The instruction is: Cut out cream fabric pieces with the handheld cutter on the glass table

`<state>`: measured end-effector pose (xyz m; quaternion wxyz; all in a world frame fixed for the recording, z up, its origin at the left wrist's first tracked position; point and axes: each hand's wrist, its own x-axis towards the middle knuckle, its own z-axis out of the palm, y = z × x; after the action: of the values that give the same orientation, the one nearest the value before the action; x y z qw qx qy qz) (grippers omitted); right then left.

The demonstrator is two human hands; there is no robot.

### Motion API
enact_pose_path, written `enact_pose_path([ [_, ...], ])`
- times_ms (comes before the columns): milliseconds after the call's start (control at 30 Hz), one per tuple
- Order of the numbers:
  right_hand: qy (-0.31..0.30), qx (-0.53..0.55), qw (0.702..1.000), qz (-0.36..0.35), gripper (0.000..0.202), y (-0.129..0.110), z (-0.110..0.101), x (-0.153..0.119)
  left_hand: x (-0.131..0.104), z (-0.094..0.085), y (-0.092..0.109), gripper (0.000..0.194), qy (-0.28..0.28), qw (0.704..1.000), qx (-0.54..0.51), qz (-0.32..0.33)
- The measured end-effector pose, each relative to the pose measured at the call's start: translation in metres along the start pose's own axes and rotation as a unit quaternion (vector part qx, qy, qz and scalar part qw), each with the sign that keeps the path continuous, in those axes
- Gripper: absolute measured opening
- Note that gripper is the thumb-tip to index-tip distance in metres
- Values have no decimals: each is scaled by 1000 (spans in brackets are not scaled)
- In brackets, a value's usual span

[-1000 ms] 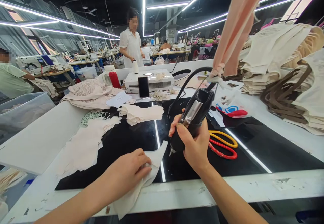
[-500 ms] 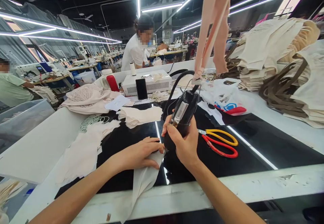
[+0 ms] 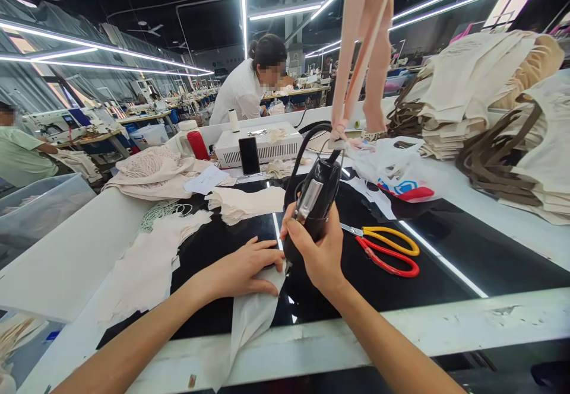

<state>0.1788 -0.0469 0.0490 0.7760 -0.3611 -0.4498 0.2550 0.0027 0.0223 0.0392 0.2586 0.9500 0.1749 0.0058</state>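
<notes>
My right hand (image 3: 317, 245) is wrapped round a black corded handheld tool (image 3: 327, 183) with a silver plate on its side. The tool leans, and its thin metal tip points down at the edge of a pale fabric piece (image 3: 253, 311). My left hand (image 3: 252, 268) lies over that piece with its fingers stretched out, pressing it onto the black glossy tabletop (image 3: 365, 290). The fabric's lower end hangs over the white front edge. Pink fabric strips (image 3: 356, 56) hang from above and are knotted at the tool's top. Scissors (image 3: 387, 250) with yellow and red handles lie to the right.
Stacked pale cut pieces (image 3: 244, 204) and more fabric (image 3: 146, 263) lie left. Behind are a white vented box (image 3: 267, 148), a phone (image 3: 249, 156) and a red bottle (image 3: 197, 146). At right stand a plastic bag (image 3: 396, 162) and fabric piles (image 3: 481, 85). A co-worker (image 3: 249, 85) leans beyond.
My right hand and the tool have shifted slightly left, and the tool's top has dropped a little. The pink strips swing left too. The co-worker in white has moved right.
</notes>
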Motion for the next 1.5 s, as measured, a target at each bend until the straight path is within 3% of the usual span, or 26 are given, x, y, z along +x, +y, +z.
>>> enact_pose_path([
  [1067, 4, -17, 1000, 5, 25, 4, 5, -2, -5, -1, 2, 32, -6, 1000, -2, -26],
  [1500, -4, 15, 1000, 21, 24, -1, 6, -11, -3, 1, -7, 50, -7, 1000, -28, 3],
])
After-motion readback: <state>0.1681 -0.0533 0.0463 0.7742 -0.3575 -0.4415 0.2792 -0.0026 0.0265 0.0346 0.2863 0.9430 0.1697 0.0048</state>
